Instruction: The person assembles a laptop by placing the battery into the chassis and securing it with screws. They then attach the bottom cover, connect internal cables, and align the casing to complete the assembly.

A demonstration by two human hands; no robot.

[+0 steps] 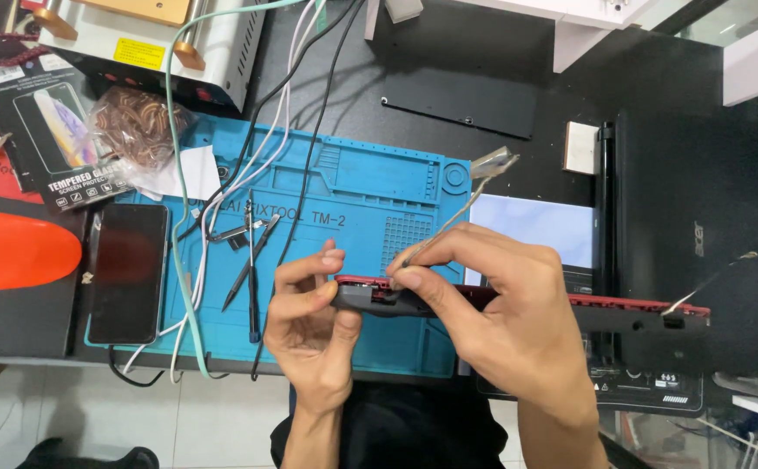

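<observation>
So the left hand [314, 326] is pinching the near end of a long dark panel with a red edge [518, 304], thumb underneath and fingers [331, 259] curling over the top, right around the lower middle of the frame. The panel is running out toward the right side, hanging off the edge of the blue work mat [370, 200] and crossing over a black laptop [692, 234] that is sitting at the right.

The right hand [500, 321] is gripping a pair of metal tweezers [461, 213], fingers closed tight on the handle end, with the tip pressing down at the panel's left end just beside the left thumb. The other end of the tweezers is sticking up toward the upper middle.

Left of the hands, a dark screwdriver [250, 260] and a couple of thin tools are lying on the mat, with white, green and black cables [223, 187] trailing across it down to the bench edge. A black phone [127, 271] is lying flat at the mat's left edge, an orange cone-shaped thing [10, 247] is poking in from the far left, and a boxed screen protector [53, 143] is sitting above it, upper left.

The stretch of mat above the hands is looking pretty open. Bottom of the mat is lining up near the bench front, so the hands are working right over that edge.
</observation>
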